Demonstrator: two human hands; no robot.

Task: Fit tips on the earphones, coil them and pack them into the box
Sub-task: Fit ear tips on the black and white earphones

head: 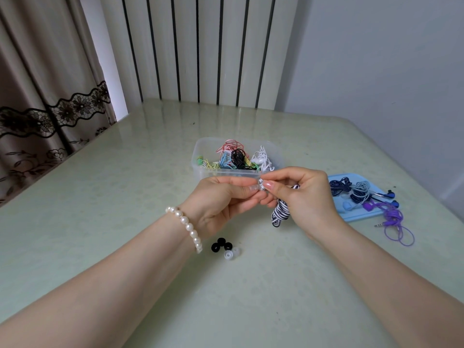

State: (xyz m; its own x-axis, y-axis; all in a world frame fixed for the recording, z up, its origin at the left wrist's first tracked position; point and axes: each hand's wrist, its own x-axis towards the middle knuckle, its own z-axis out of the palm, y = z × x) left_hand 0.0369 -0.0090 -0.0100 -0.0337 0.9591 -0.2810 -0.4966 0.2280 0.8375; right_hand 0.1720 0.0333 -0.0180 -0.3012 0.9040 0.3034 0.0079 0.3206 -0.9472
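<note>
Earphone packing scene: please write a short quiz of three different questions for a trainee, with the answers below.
1. True or false: the clear box already holds coiled earphones.
2. Which lies on the blue lid? A) loose tips B) dark blue and purple earphones C) a bracelet
3. Fill in: the right hand holds the ___-and-white striped cable.

Key
1. True: pink, black and white coils lie inside.
2. B: dark blue earphones and purple earphones lie there; the loose tips lie on the table, near the left hand.
3. Black.
</note>
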